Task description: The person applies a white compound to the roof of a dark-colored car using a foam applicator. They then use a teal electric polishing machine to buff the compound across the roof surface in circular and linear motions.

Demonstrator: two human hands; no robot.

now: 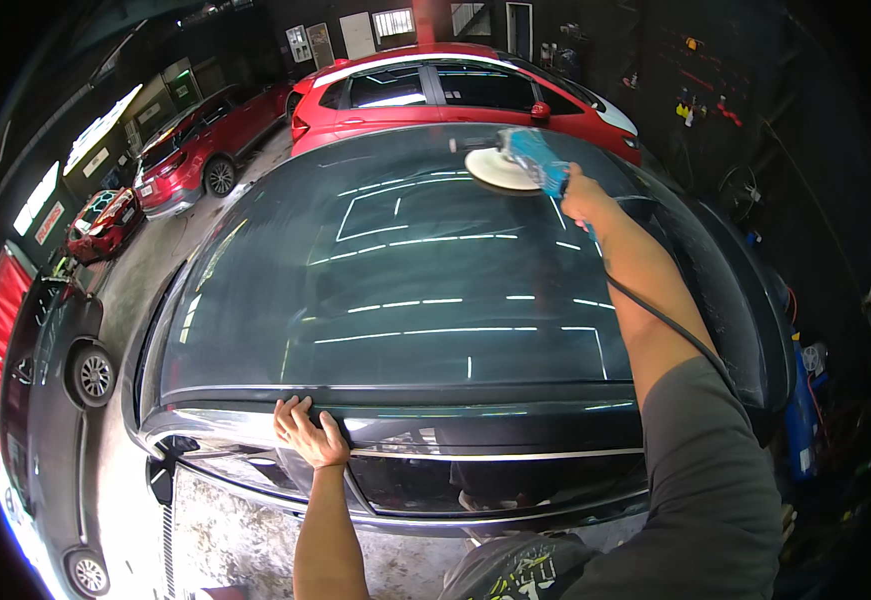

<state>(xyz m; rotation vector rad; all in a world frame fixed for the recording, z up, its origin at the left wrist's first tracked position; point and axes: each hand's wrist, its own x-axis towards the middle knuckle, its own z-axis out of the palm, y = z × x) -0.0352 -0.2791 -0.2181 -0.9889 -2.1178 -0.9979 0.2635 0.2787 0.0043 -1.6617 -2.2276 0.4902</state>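
A dark car roof [435, 270] stretches in front of me, glossy with reflected strips of light and some hazy streaks. My right hand [583, 195] reaches across to its far side, wrapped round the handle end of a blue car polisher [537, 160]. The polisher's round, pale pad [500, 170] rests on or very close to the far part of the roof; the tool looks slightly blurred. A dark power cord [660, 315] runs back along my right arm. Near me, my left hand [310, 432] lies with spread fingers on the roof's near edge, holding nothing.
Beyond the roof stands a red car [405, 95] with a white roof line. Another red car [190, 150] and a smaller red one [103, 222] are at the far left. A dark vehicle [55, 400] is parked left. Tools hang on the dark wall [705, 80] at right.
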